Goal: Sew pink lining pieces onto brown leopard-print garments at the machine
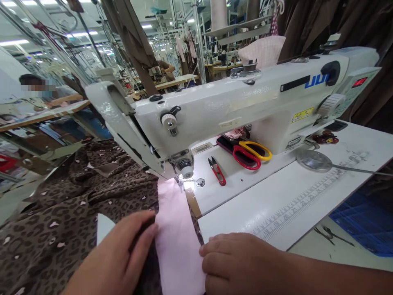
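Note:
A strip of pale pink fabric [175, 235] runs from beneath the presser foot of the white sewing machine [211, 108] down toward me. At its left edge, the thumb and fingers of my left hand [121, 248] are closed on the cloth. My right hand [238, 262] has its fingers curled at the strip's right edge, gripping it beside the table corner. Brown leopard-print fabric [76, 200] spreads under and left of the strip. A pale, pointed piece [103, 227] pokes out behind my left hand. The machine's lamp lights the needle area.
Red thread snips [217, 171] and scissors with red and yellow handles [250, 155] lie on the machine bed. A clear round object [314, 160] rests farther right on the white table [239, 213], near a printed ruler. A blue crate [365, 221] stands below. Other people sit behind.

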A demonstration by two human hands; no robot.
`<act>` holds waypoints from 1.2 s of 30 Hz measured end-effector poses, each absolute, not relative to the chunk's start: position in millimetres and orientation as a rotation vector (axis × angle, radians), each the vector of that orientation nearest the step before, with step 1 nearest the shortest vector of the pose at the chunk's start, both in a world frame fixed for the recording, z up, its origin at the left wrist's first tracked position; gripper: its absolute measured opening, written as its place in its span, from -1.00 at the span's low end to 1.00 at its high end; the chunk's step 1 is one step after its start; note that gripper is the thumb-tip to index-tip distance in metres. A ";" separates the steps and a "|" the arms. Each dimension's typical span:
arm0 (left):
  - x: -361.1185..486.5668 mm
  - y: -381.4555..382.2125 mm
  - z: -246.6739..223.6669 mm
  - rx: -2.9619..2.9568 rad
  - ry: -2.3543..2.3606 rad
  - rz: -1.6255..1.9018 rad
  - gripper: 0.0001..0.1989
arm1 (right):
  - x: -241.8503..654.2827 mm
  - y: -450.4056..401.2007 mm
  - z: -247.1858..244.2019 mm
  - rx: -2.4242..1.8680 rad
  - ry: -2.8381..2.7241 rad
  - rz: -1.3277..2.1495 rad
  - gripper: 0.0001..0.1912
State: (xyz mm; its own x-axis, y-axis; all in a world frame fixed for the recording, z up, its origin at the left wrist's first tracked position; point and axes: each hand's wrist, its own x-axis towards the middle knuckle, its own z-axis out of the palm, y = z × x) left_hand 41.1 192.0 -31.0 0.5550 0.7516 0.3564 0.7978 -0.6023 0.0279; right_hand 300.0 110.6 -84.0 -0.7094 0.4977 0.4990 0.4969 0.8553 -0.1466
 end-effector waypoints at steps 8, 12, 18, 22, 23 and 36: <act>7.0 257.3 -48.5 -2.562 -1.643 -0.170 -0.32 | 294.1 116.4 -86.6 -0.620 -2.530 0.015 -0.83; -2.1 267.0 -23.7 -2.533 -1.595 -0.143 -0.38 | 295.5 116.1 -84.9 -0.596 -2.551 0.021 -0.84; 40.8 220.8 -5.3 -2.463 -1.683 -0.300 -0.50 | 297.2 114.7 -83.6 -0.614 -2.530 0.014 -0.85; 80.0 207.4 -8.8 -2.434 -2.235 -0.176 -0.26 | 296.8 114.8 -83.7 -0.610 -2.535 -0.006 -0.85; 87.5 211.1 -9.6 -2.418 -2.306 -0.169 -0.19 | 296.4 114.8 -83.2 -0.616 -2.535 -0.010 -0.86; 120.6 250.0 0.1 -2.506 -2.109 0.073 -0.67 | 281.9 119.6 -85.7 -0.631 -2.515 -0.067 -0.87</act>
State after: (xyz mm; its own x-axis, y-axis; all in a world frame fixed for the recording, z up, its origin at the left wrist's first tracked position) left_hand 120.6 250.0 0.1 0.1740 0.9774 -0.1201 0.9834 -0.1659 0.0740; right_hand 281.9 119.6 -85.7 -0.7438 0.4237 0.5170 0.4505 0.8891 -0.0806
